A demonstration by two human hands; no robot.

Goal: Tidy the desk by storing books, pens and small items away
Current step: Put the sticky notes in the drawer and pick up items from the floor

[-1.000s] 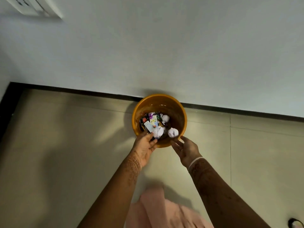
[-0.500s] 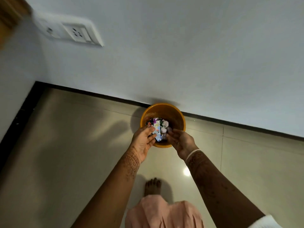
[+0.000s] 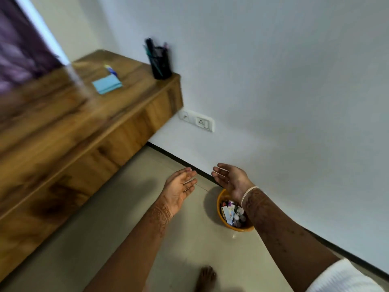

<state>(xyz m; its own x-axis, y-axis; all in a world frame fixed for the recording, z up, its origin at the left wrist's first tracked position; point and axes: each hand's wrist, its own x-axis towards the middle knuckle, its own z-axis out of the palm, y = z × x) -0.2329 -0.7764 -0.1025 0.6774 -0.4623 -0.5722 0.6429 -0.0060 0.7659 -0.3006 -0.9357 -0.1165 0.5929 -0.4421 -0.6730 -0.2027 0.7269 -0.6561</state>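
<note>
Two hands (image 3: 207,184); one orange bin (image 3: 221,209); one pen holder (image 3: 160,64); one blue notepad (image 3: 107,84); one desk (image 3: 63,127).

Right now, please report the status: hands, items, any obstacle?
Left hand open, empty. Right hand open, empty, above orange bin on floor. Blue notepad and pen holder on desk. Nothing blocking.

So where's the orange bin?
In the head view, the bin sits on the floor by the wall, lower right, partly behind the right arm, right of the desk.
</note>
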